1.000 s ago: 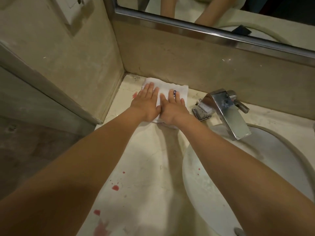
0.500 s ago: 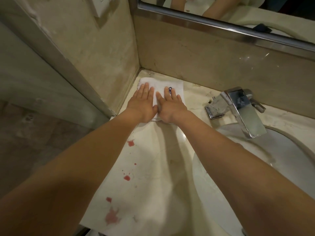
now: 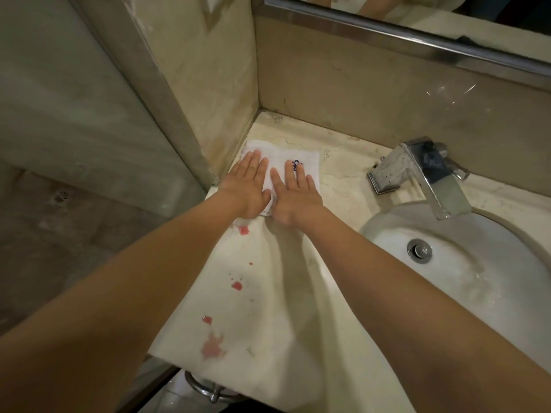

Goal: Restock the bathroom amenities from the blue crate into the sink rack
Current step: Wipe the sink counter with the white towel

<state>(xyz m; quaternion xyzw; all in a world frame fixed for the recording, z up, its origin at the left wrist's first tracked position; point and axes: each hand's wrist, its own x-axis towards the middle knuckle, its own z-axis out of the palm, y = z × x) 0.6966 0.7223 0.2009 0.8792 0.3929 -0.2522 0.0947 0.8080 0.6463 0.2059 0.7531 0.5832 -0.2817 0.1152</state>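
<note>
A small folded white cloth (image 3: 301, 155) with a blue stitched mark lies flat on the marble counter (image 3: 268, 293), close to the left wall near the back corner. My left hand (image 3: 249, 186) presses on its left half with straight fingers. My right hand (image 3: 293, 192) lies flat on its right half, fingers straight, a blue ring on one finger. The two hands touch side by side. Neither the blue crate nor the sink rack is in view.
A chrome tap (image 3: 423, 174) stands at the back of the white basin (image 3: 465, 278) on the right. Pink stains dot the counter. A mirror edge (image 3: 417, 34) runs above the backsplash. A metal ring (image 3: 205, 386) hangs below the counter's front edge.
Both hands stay flat on the cloth. The camera has shifted, so the basin drain and the counter's front edge now show.
</note>
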